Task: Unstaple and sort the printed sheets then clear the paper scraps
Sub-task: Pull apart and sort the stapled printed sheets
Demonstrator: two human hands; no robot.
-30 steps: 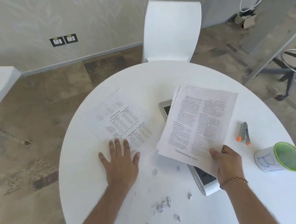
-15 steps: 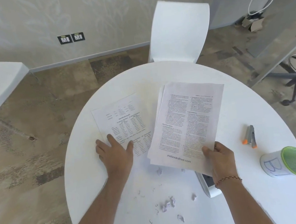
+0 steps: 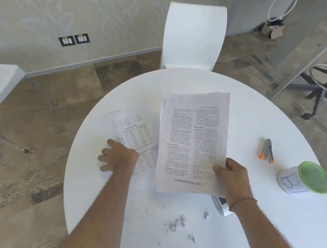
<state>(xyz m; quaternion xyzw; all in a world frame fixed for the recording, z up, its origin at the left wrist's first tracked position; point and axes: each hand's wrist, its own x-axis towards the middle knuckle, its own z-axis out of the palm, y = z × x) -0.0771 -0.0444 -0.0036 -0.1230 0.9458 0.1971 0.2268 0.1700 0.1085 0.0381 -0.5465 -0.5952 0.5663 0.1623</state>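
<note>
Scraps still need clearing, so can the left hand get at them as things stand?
Probably yes. The left hand only rests on the flat sheet, holding nothing, and the scraps lie on bare table nearer the person, with nothing between.

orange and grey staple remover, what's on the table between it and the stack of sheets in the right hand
Nothing: in the head view only bare white table separates the orange and grey staple remover from the printed stack held by the right hand.
</note>
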